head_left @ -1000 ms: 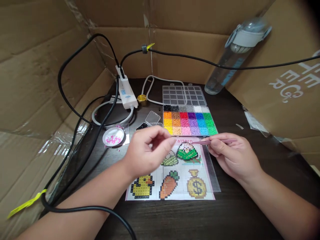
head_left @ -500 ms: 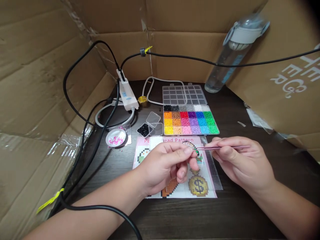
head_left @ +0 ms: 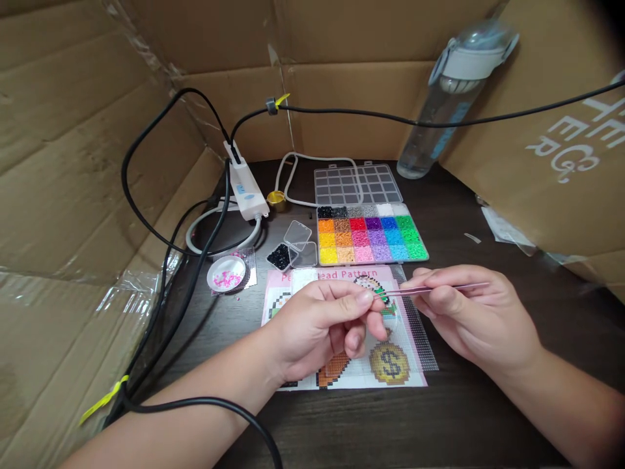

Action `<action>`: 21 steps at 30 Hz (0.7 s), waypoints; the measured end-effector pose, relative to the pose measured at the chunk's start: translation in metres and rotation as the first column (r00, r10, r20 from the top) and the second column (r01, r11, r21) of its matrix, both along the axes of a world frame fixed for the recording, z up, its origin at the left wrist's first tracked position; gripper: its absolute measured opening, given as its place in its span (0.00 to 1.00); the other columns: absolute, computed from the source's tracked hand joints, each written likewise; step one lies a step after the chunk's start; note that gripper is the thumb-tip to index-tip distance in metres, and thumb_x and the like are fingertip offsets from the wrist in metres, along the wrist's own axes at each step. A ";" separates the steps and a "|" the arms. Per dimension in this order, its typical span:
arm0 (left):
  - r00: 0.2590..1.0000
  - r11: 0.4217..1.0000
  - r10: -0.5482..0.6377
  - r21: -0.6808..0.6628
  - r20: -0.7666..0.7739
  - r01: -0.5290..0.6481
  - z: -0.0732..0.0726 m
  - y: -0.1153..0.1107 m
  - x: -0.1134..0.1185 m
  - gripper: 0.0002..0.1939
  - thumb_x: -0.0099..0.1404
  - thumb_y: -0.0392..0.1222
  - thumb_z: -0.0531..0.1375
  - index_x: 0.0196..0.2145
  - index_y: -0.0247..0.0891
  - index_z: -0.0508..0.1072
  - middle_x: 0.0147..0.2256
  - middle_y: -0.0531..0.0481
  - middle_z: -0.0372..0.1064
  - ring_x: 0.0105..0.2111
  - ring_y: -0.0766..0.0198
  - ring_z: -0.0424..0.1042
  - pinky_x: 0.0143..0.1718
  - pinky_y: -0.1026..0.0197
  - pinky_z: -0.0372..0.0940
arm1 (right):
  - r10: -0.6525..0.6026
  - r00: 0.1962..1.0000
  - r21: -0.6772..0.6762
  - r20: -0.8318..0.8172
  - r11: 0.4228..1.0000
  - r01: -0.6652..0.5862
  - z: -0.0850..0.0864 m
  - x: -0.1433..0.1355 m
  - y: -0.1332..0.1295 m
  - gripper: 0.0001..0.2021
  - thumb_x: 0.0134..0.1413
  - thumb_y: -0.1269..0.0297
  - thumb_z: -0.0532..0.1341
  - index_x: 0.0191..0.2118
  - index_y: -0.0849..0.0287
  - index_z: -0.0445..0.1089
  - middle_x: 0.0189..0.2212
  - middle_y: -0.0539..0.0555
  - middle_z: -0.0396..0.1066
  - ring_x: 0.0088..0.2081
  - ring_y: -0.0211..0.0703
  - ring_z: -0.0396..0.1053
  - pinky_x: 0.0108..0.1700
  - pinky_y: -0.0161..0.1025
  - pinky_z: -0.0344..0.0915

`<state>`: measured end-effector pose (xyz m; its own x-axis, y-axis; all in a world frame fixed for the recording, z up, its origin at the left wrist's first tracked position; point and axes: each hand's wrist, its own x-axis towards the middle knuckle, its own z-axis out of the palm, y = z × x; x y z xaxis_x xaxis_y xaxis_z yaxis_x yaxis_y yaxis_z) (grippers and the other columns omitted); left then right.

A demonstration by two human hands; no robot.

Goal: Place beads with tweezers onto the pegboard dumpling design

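Observation:
My left hand (head_left: pixel 336 319) is closed in a pinch on a small beaded piece (head_left: pixel 370 283) with a black edge, pale beads and some green; the fingers cover its lower left part. My right hand (head_left: pixel 469 312) grips pink tweezers (head_left: pixel 415 290), held level like a pen. Their tips point left and reach the beaded piece beside my left thumb and fingertip. Whether a bead or thread sits between the tips is too small to tell. Both hands are above a printed bead pattern sheet (head_left: pixel 390 365), which shows a gold dollar coin.
Behind the sheet stands an open bead box (head_left: pixel 371 238) with many colours. Left of it are a small case of black beads (head_left: pixel 280 256) and a white dish (head_left: pixel 226 272) with pink beads. A power strip (head_left: pixel 247 185), black cables (head_left: pixel 146 225) and a water bottle (head_left: pixel 439 111) stand farther back.
The tweezer tips have shifted slightly down and left, closer to my left fingertips. The view has moved a little; both hands keep their grips.

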<state>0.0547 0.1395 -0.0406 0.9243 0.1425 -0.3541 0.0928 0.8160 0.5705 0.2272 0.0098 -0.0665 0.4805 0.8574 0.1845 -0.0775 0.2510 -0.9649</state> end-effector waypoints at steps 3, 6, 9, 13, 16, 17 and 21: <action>1.000 1.000 -0.005 0.005 -0.004 0.005 -0.001 0.000 0.000 0.08 0.64 0.37 0.62 0.32 0.28 0.76 0.25 0.45 0.74 0.17 0.75 0.65 0.21 0.70 0.63 | 0.008 1.000 -0.009 -0.019 1.000 -0.008 0.001 0.000 0.000 0.03 0.51 0.62 0.70 0.34 0.48 0.80 0.33 0.51 0.80 0.33 0.42 0.77 0.32 0.36 0.73; 1.000 1.000 -0.012 -0.002 0.006 0.013 -0.002 0.001 -0.001 0.08 0.64 0.37 0.62 0.32 0.27 0.76 0.25 0.45 0.74 0.18 0.74 0.65 0.21 0.70 0.63 | 0.001 1.000 -0.006 -0.006 1.000 -0.001 0.001 -0.001 0.000 0.02 0.51 0.62 0.70 0.33 0.48 0.80 0.33 0.51 0.80 0.34 0.42 0.78 0.35 0.37 0.73; 1.000 1.000 -0.021 -0.018 0.016 0.021 -0.003 0.001 -0.001 0.07 0.64 0.37 0.62 0.32 0.27 0.76 0.26 0.44 0.74 0.18 0.74 0.65 0.22 0.70 0.64 | 0.007 1.000 0.007 -0.007 1.000 -0.007 0.002 -0.001 0.001 0.03 0.52 0.63 0.70 0.34 0.47 0.80 0.32 0.51 0.80 0.35 0.42 0.78 0.37 0.37 0.73; 1.000 0.999 -0.019 -0.026 0.016 0.019 -0.002 0.001 -0.001 0.07 0.64 0.36 0.62 0.32 0.27 0.76 0.26 0.44 0.74 0.18 0.74 0.65 0.22 0.70 0.64 | 0.019 1.000 -0.002 -0.009 1.000 -0.019 0.004 -0.002 0.001 0.03 0.52 0.63 0.70 0.34 0.46 0.80 0.32 0.50 0.80 0.35 0.42 0.78 0.37 0.36 0.74; 1.000 0.999 -0.024 -0.028 0.014 0.025 -0.001 0.000 0.000 0.07 0.64 0.37 0.62 0.32 0.27 0.76 0.26 0.44 0.74 0.18 0.74 0.65 0.22 0.70 0.64 | 0.008 1.000 -0.008 -0.008 1.000 -0.008 0.004 -0.002 0.001 0.03 0.51 0.62 0.70 0.34 0.46 0.80 0.32 0.50 0.80 0.34 0.41 0.78 0.37 0.36 0.74; 1.000 0.999 -0.028 -0.030 0.013 0.028 -0.001 0.000 0.000 0.07 0.64 0.37 0.63 0.32 0.27 0.76 0.26 0.44 0.74 0.18 0.74 0.65 0.22 0.70 0.64 | 0.002 1.000 -0.011 -0.011 1.000 -0.002 0.004 -0.002 0.001 0.03 0.51 0.62 0.70 0.33 0.46 0.80 0.32 0.51 0.80 0.34 0.41 0.78 0.36 0.36 0.74; 0.999 0.999 -0.031 -0.039 0.014 0.031 -0.002 0.000 -0.001 0.07 0.63 0.37 0.63 0.32 0.28 0.76 0.26 0.45 0.74 0.18 0.74 0.65 0.22 0.70 0.64 | 0.003 0.999 -0.019 -0.037 1.000 -0.003 0.004 -0.003 0.001 0.02 0.50 0.61 0.71 0.33 0.47 0.80 0.32 0.52 0.80 0.32 0.42 0.78 0.31 0.36 0.74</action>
